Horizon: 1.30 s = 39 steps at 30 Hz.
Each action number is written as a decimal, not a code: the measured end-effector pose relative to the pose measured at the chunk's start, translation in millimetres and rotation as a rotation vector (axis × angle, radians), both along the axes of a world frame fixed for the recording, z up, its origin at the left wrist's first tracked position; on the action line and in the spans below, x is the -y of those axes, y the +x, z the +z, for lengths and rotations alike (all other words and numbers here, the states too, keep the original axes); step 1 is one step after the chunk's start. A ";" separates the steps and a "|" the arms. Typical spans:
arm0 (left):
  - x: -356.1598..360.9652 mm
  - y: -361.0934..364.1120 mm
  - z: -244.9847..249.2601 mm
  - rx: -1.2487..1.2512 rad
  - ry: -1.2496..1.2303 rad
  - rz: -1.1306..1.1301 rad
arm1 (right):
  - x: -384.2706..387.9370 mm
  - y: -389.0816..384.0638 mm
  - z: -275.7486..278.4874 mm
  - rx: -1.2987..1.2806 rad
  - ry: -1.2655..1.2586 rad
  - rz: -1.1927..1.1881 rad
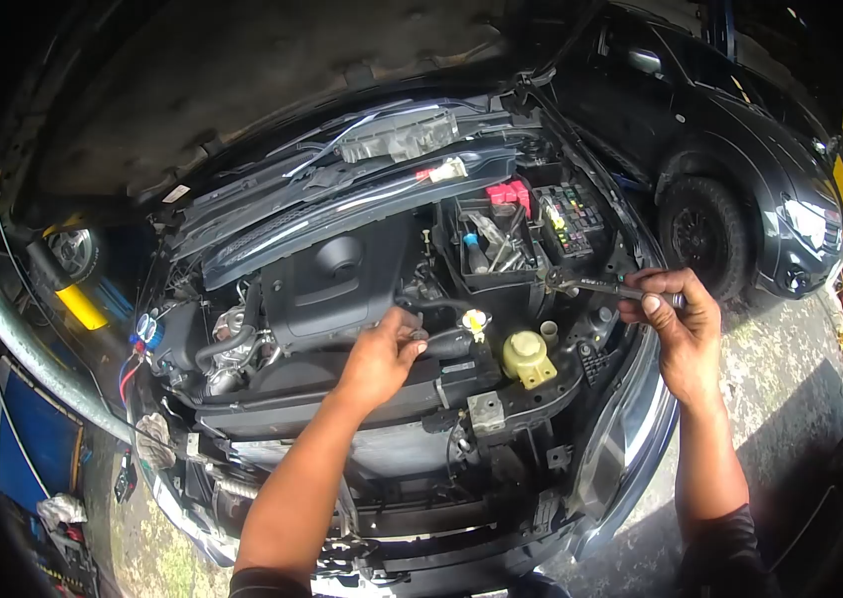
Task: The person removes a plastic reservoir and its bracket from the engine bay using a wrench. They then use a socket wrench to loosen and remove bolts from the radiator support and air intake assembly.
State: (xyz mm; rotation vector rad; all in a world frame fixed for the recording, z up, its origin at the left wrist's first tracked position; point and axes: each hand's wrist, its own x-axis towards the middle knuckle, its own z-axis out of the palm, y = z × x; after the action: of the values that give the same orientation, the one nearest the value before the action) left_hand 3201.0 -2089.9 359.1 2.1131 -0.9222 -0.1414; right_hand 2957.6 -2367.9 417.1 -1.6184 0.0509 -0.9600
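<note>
My left hand (380, 361) is over the front of the engine bay, by the front edge of the black engine cover (327, 284). Its thumb and fingers are pinched together; a small greyish bit shows at the fingertips, too small to name. My right hand (683, 334) is above the fender side, wrapped around a slim dark hand tool (606, 288) that points left toward the battery area. Between the hands are a black hose (446, 344) with a yellow-white cap or label (474, 321) and a yellowish fluid reservoir (527, 357).
An open black tray (481, 282) holds several loose tools and sockets, beside a red terminal cover (509, 194) and a fuse box (569, 221). The raised hood (242, 90) hangs overhead. A dark car (740, 149) stands at right, and a blue-capped gauge or bottle (147, 331) at left.
</note>
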 end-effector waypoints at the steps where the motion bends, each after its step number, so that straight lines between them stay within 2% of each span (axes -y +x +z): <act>1: 17.7 7.3 -4.9 0.031 -0.011 0.008 | 8.4 0.3 -1.4 0.006 0.001 0.019; 8: 129.7 50.2 -19.4 0.250 -0.044 0.079 | 48.7 26.0 -15.9 -0.004 -0.125 0.085; 11: 165.2 62.3 -14.8 0.384 0.070 0.154 | 60.3 47.8 -20.7 0.003 -0.262 0.029; 18: 193.2 102.8 -45.1 0.462 0.265 0.096 | 77.0 125.1 -23.1 0.099 -0.414 0.040; 21: 185.6 89.1 -32.7 0.366 0.112 0.125 | 80.3 179.2 -36.2 0.126 -0.419 0.060; 23: 170.5 85.5 -22.9 0.369 0.133 0.115 | 81.2 214.7 -48.2 0.094 -0.391 0.066; 27: 103.2 75.4 -0.2 0.439 0.065 0.097 | 85.2 264.5 -80.4 0.074 -0.530 0.036; 28: 78.9 67.6 8.1 0.432 0.072 0.148 | 86.2 270.6 -90.5 0.031 -0.507 0.061; 30: 22.5 59.3 9.5 0.531 0.086 0.296 | 87.6 275.3 -104.4 -0.003 -0.667 -0.007; 32: -38.9 49.2 3.6 0.459 0.002 0.448 | 85.7 272.6 -111.5 -0.070 -0.842 -0.049; 35: -129.0 30.8 -15.0 0.343 -0.173 0.603 | 83.2 269.9 -113.7 -0.215 -0.960 -0.040; 36: -144.8 12.9 -6.7 0.335 -0.108 0.694 | 83.4 270.5 -118.4 -0.236 -1.008 -0.055; 39: -207.8 -21.8 -16.7 0.296 -0.165 0.861 | 76.2 258.1 -107.8 -0.343 -1.114 -0.042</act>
State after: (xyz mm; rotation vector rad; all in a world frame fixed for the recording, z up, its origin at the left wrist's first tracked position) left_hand 3179.2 -1882.1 342.3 2.2178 -0.1054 0.6736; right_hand 3215.7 -2444.1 309.3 -2.8024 -0.2624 -0.7470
